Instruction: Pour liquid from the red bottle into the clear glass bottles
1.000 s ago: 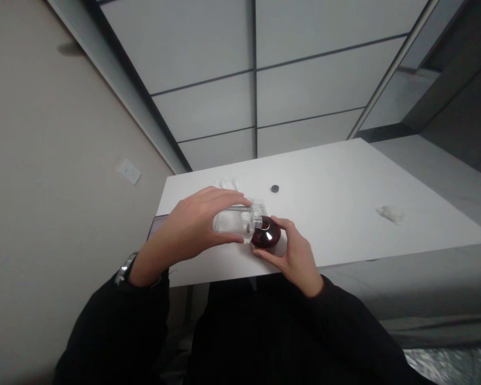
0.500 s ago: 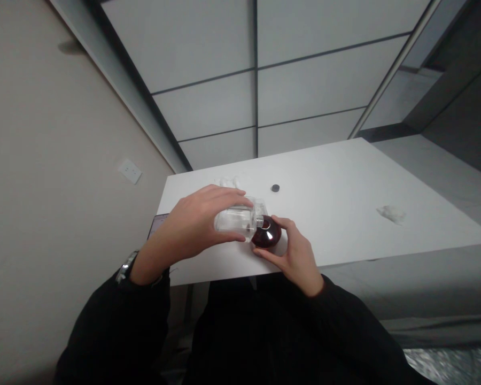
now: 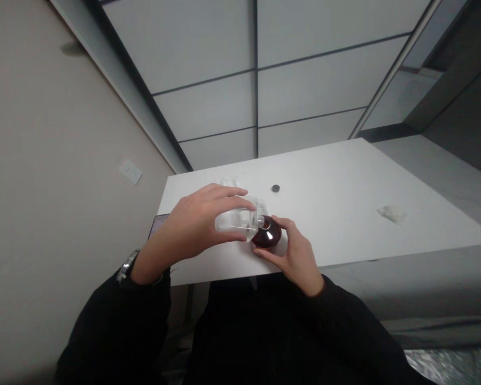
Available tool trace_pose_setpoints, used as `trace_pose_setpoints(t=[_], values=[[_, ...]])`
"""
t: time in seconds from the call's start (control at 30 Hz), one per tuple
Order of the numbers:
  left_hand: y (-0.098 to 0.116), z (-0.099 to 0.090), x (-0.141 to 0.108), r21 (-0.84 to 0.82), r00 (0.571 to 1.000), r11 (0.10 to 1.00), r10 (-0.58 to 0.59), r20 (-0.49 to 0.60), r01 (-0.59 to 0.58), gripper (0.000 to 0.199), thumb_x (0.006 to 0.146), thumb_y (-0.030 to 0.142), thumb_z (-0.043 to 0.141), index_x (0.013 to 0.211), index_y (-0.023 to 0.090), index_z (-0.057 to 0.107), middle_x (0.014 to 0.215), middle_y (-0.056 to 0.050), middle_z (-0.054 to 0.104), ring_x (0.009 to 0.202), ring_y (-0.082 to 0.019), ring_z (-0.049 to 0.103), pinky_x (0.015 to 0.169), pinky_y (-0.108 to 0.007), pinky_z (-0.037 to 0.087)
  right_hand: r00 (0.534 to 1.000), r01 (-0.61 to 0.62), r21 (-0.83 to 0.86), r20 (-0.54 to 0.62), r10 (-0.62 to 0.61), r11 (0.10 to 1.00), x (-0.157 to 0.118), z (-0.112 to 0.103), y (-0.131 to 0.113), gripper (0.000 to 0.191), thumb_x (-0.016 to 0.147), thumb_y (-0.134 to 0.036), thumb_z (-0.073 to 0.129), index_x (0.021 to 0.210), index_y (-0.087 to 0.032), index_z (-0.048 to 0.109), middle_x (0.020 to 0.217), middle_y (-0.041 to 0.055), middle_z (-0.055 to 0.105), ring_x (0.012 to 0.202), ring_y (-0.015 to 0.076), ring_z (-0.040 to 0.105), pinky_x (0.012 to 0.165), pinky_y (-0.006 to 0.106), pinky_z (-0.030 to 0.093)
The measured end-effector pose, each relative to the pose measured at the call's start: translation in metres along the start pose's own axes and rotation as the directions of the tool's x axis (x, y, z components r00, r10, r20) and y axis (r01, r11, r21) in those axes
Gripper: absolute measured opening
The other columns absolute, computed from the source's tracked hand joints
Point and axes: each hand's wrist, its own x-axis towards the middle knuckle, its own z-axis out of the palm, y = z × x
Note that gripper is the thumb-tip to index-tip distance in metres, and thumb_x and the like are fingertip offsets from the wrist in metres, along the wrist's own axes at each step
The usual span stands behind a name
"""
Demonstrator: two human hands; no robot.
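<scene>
My left hand (image 3: 202,219) is closed around a clear bottle (image 3: 238,222) that lies tilted on its side in the grip, its neck pointing right. That neck is at the opening of a round dark red-brown bottle (image 3: 268,233); whether the two touch is hard to tell. The thumb and fingers of my right hand (image 3: 294,254) hold the dark bottle from the right, on the white table (image 3: 336,203). Clear liquid shows inside the tilted bottle. Behind it, a clear object (image 3: 261,205) is partly hidden.
A small dark cap (image 3: 275,188) lies beyond the bottles. Small clear items (image 3: 230,182) are behind my left hand. A crumpled whitish piece (image 3: 392,214) lies on the right side. A device (image 3: 157,223) shows partly at the left edge, near the wall (image 3: 64,214).
The clear bottle and my left hand have shifted very slightly to the right. My right hand and the dark bottle look unmoved.
</scene>
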Motion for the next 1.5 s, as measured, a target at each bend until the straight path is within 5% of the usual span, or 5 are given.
trace_pose_setpoints(t=[1.5], values=[[0.0059,-0.0087,0.0071,0.070,0.998,0.996,0.055,0.037,-0.058,0.037,0.091,0.045,0.080,0.127,0.036,0.075,0.148,-0.003,0.067,0.131,-0.029,0.063,0.108,-0.044,0.053,1.000,-0.003,0.005,0.009,0.003,1.000,-0.0009,-0.0002,0.0006,0.066,0.083,-0.057,0.082,0.134,-0.025,0.054,0.128,0.0130,0.073,0.119,0.0357,0.073,0.098,0.053,0.062]])
